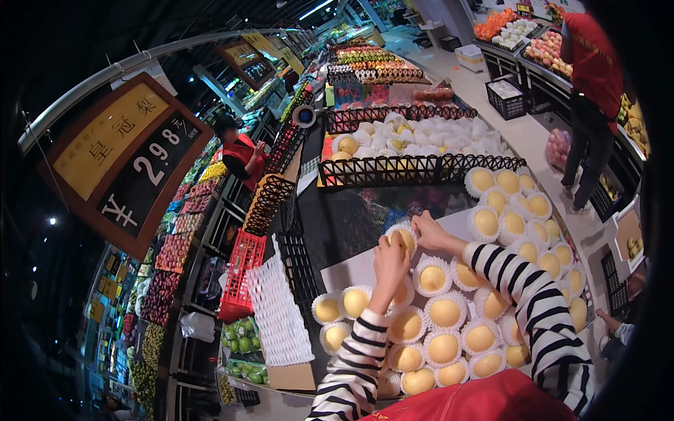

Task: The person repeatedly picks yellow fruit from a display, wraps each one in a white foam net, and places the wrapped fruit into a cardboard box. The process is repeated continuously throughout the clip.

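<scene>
Just above the display table's front rows, my left hand (390, 266) grips a round yellow pear (405, 241) in a white foam net sleeve (394, 229). My right hand (433, 232) meets it from the right, its bent fingertips at the sleeve's edge; whether they pinch the net is too small to tell. Below both hands, several netted pears (443, 312) sit in close rows. More netted pears (513, 223) are heaped along the table's right side. White sheet material (345, 274) lies under and beside the left hand.
Black lattice fencing (389, 171) crosses behind the hands, with netted fruit (416, 134) beyond it. At left are a stack of white foam nets (279, 310), a red plastic crate (242, 268) and bagged green fruit (241, 337). A price sign (124, 163) hangs upper left. Two people in red stand nearby.
</scene>
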`<control>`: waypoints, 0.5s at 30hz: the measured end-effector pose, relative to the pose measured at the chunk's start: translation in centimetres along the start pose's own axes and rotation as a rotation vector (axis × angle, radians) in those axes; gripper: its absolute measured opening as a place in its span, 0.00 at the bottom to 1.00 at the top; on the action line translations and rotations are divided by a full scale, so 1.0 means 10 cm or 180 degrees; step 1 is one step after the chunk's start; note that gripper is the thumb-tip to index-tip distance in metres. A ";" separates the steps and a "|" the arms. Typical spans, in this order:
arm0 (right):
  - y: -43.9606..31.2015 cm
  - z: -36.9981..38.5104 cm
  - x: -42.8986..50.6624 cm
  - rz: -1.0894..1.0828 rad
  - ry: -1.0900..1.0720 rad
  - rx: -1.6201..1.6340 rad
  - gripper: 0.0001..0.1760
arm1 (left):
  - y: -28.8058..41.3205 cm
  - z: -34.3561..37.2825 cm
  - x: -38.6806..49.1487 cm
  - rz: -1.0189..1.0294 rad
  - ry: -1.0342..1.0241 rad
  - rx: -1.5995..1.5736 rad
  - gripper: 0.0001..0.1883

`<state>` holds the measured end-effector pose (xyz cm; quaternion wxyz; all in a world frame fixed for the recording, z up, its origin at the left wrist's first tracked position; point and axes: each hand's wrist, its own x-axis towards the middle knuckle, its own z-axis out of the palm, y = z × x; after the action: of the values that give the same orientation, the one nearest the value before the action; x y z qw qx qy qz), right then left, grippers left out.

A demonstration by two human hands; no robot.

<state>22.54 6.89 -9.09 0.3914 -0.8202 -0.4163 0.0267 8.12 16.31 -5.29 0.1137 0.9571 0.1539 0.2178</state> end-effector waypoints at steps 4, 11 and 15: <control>-0.07 -0.05 0.07 0.1196 -0.0583 0.2189 0.10 | 0.04 0.08 0.13 -0.0256 -0.0171 0.0443 0.37; -0.17 0.17 0.10 0.0016 0.0415 0.0331 0.13 | -0.13 0.04 0.09 -0.0199 0.0059 -0.0209 0.36; -0.23 0.22 0.09 -0.0163 0.0149 -0.0065 0.16 | -0.12 -0.14 0.01 -0.0323 0.0467 -0.0534 0.35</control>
<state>20.79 9.75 -8.81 0.3932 -0.8137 -0.4281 -0.0067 7.35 17.67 -4.38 0.1927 0.9167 0.1913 0.2932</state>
